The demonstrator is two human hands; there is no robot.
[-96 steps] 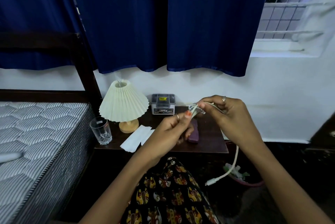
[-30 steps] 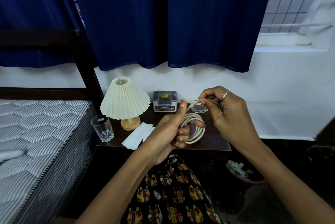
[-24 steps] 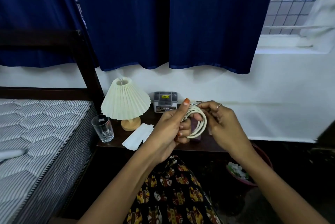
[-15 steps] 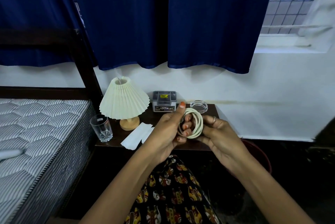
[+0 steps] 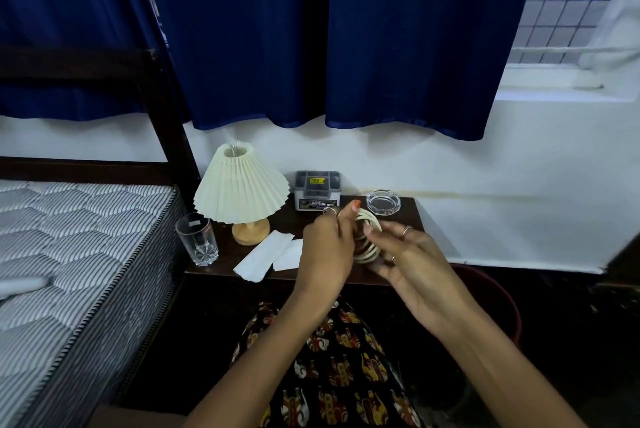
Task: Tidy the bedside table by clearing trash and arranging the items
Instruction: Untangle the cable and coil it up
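1. Cable coil (image 5: 367, 241), white, wound into several loops, is held in the air between both hands, just above the front edge of the bedside table (image 5: 408, 211).
2. Left hand (image 5: 325, 247): fingers curled round the left side of the coil, thumb up over the top loop. Gripping it.
3. Right hand (image 5: 405, 261): palm up, fingers loosely spread under and against the right side of the coil. It supports more than it clasps; no curl round the loops is visible.
4. Handling, judged: light, flexible, slightly springy. Loops will likely fan out or unwind if the grip slackens. Not fragile. Smooth jacket, so probably a little slippery.
5. Where to hold, judged: pinch across all loops at one point on the ring, not a single strand. Set it down flat so it stays wound.
6. On the table nearer the front: white paper pieces (image 5: 263, 256), partly overhanging the edge; drinking glass (image 5: 197, 240) at the left corner, upright.
7. Mid table: pleated lamp (image 5: 240, 192) on a wooden base.
8. Back, against the wall: grey organiser box (image 5: 318, 189) and glass ashtray (image 5: 383, 201), near each other. Both glass items are breakable; keep the coil clear of them.
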